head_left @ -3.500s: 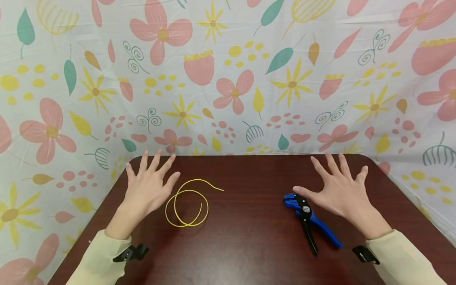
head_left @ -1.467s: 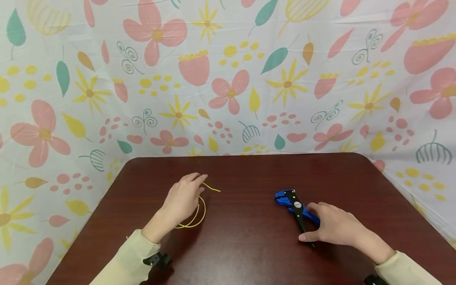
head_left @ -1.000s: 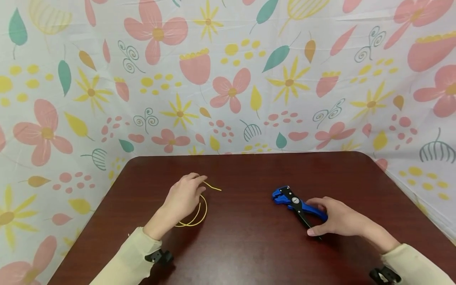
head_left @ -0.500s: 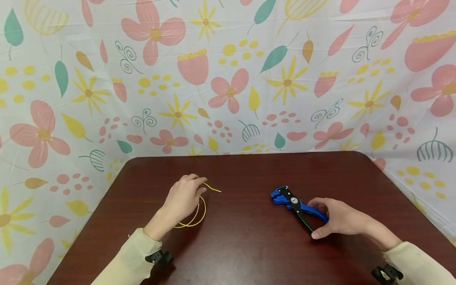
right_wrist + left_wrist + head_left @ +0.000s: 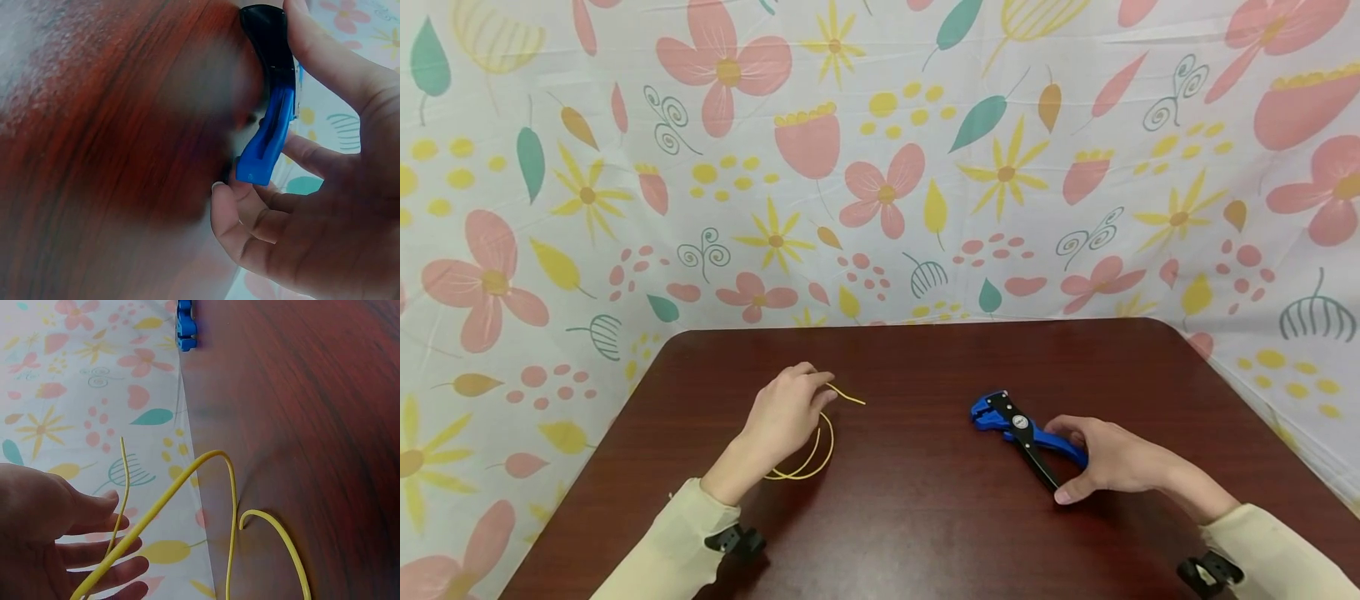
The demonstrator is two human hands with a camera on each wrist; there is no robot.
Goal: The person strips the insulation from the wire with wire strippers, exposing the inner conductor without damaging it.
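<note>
A thin yellow wire (image 5: 831, 454) lies in loose loops on the left half of the table. My left hand (image 5: 782, 412) reaches over it, and one wire end sticks out past the fingertips. In the left wrist view the fingers are relaxed around the wire (image 5: 153, 512), which passes beside the thumb tip. On the right is a blue and black wire stripper (image 5: 1021, 423), its head pointing to the far left. My right hand (image 5: 1120, 457) holds its handles, the thumb on the black one. Curled fingers (image 5: 228, 215) come round the blue handle (image 5: 259, 153) in the right wrist view.
The dark red-brown table (image 5: 910, 517) has rounded far corners. Close behind its far edge hangs a white cloth (image 5: 887, 275) printed with flowers and leaves. Each sleeve cuff carries a small black wrist camera, the left one (image 5: 735, 542) over the table.
Both hands were spread above the table; the left came right over the wire and the right came down onto the wire stripper. The stripper shifted slightly and turned. Lately both hands are nearly still.
</note>
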